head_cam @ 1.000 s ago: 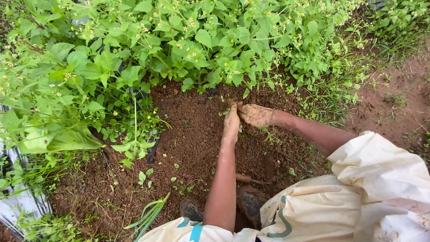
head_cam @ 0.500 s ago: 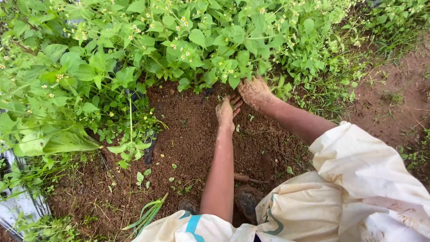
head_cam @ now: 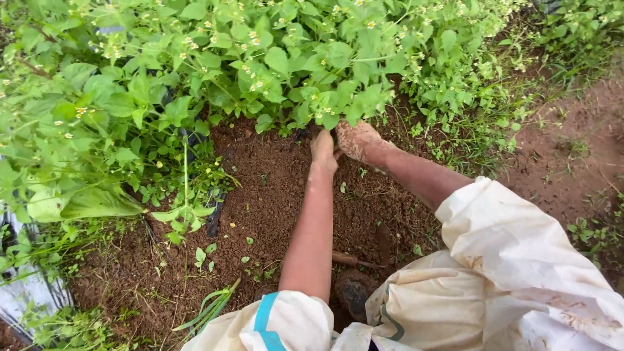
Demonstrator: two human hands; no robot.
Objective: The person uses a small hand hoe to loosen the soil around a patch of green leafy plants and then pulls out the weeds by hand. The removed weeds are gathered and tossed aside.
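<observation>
A dense bank of green weeds (head_cam: 273,71) with small yellow-white flowers fills the top and left. Both my arms reach forward over bare brown soil (head_cam: 273,195) to the foot of these plants. My left hand (head_cam: 323,149) lies palm down at the weeds' base, its fingertips hidden under the leaves. Right beside it, my soil-caked right hand (head_cam: 359,140) is curled, knuckles up, around stems at the plants' base. Loose cream sleeves (head_cam: 520,247) cover my upper arms.
A tool with a wooden handle (head_cam: 354,261) lies on the soil near my knees. Black plastic sheet (head_cam: 211,218) shows under the weeds at left, pale sheet (head_cam: 26,292) at lower left. A bare earth path (head_cam: 572,162) runs along the right.
Both hands have moved forward from the open soil to the foot of the weeds. The right hand has gone from lying on the earth to curling among the stems.
</observation>
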